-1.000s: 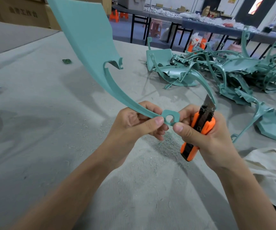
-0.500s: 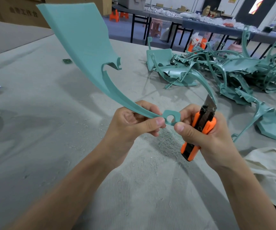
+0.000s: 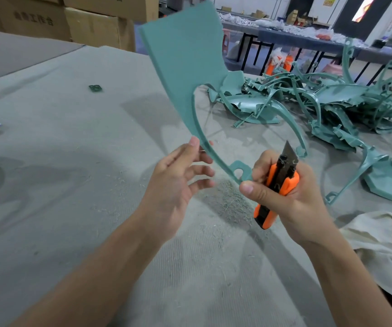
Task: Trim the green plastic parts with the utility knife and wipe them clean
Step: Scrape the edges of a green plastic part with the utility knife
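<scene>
Right hand (image 3: pixel 291 199): fingers wrapped round the orange utility knife (image 3: pixel 282 182), blade out and pointing up; the thumb presses the holed tab at the near end of the green part (image 3: pixel 185 60).
Left hand (image 3: pixel 176 180): fingers straight and spread, gripping nothing, behind the part's thin curved arm; contact cannot be told.
Green part: held up above the table (image 3: pixel 72 161), broad flat panel at the far top, thin arm curving down to the tab.
Pile of green parts (image 3: pixel 331 102): far right on the table.
Cloth (image 3: pixel 379 241): crumpled, near right.
Shavings (image 3: pixel 228 199): scattered on the table under the hands.
Small green piece (image 3: pixel 95 88): far left, alone.
</scene>
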### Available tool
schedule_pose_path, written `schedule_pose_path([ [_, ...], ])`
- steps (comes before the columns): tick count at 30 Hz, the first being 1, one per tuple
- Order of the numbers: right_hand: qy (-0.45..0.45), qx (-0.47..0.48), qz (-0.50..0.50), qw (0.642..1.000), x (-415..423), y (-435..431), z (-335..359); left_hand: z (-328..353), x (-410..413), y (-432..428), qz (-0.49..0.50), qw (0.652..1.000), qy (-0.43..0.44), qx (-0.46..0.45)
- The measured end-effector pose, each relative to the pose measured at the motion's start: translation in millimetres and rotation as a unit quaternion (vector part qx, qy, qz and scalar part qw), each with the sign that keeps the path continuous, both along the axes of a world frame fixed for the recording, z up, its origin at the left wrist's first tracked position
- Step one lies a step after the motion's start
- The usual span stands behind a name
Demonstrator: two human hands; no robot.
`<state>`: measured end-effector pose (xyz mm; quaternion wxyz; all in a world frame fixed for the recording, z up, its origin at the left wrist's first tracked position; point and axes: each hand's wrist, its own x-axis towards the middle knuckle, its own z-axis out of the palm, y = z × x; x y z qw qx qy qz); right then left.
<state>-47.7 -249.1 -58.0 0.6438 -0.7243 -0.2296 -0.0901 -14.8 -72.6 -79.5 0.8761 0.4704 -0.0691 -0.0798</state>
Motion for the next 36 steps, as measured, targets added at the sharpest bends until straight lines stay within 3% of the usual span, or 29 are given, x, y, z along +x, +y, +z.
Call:
schedule_pose_path([
  [5, 0.046, 0.005, 0.043, 0.998, -2, -3, 1, 1, 9, 8, 0.038, 0.999, 0.026, 0.0],
  [11, 0.126, 0.002, 0.14, 0.982, -1, -8, 4, 6, 9, 11, 0.034, 0.999, -0.019, 0.008],
  [19, 0.246, -0.008, 0.183, 0.952, 0, -8, 1, 12, 8, 16, 0.024, 0.999, -0.039, 0.019],
  [36, 0.188, -0.153, 0.172, 0.955, -6, 10, 0, 11, 2, 8, -0.021, 0.994, -0.083, 0.066],
])
